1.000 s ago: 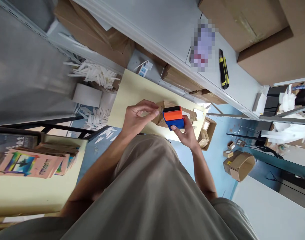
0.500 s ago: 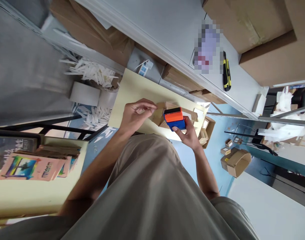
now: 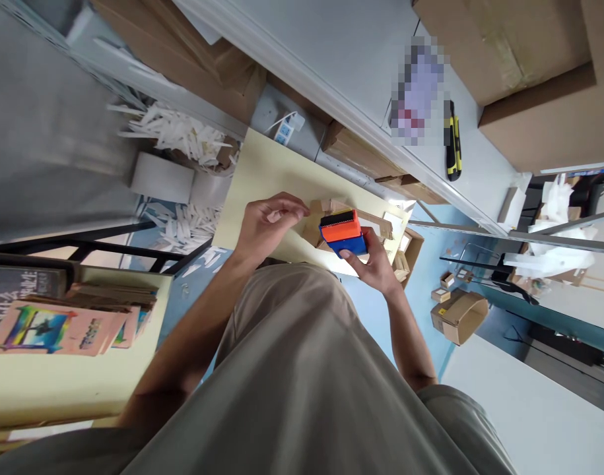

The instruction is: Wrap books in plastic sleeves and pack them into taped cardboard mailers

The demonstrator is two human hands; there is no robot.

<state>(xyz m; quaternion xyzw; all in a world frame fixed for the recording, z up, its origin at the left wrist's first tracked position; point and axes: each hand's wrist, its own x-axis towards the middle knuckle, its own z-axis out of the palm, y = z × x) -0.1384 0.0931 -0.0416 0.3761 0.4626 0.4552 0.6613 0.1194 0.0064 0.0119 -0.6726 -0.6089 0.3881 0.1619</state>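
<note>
My right hand grips a tape dispenser with a blue body, an orange band and a black toothed edge. The thumb presses on the blue side, and the toothed edge faces up and left. To the left of it, my left hand is closed in a pinch, thumb against fingertips, a short distance from the dispenser. Whatever may be between those fingers is too small to make out. Under and behind the dispenser lies a brown cardboard box on the pale yellow board, partly covered by the dispenser.
A grey shelf above carries a black-and-yellow utility knife and a large carton. A power strip sits behind the board. Printed booklets lie at left; an open carton stands on the blue floor.
The dispenser has tilted slightly and shifted a little left in my right hand. My left hand has moved slightly left, still pinched. The view has shifted a little.
</note>
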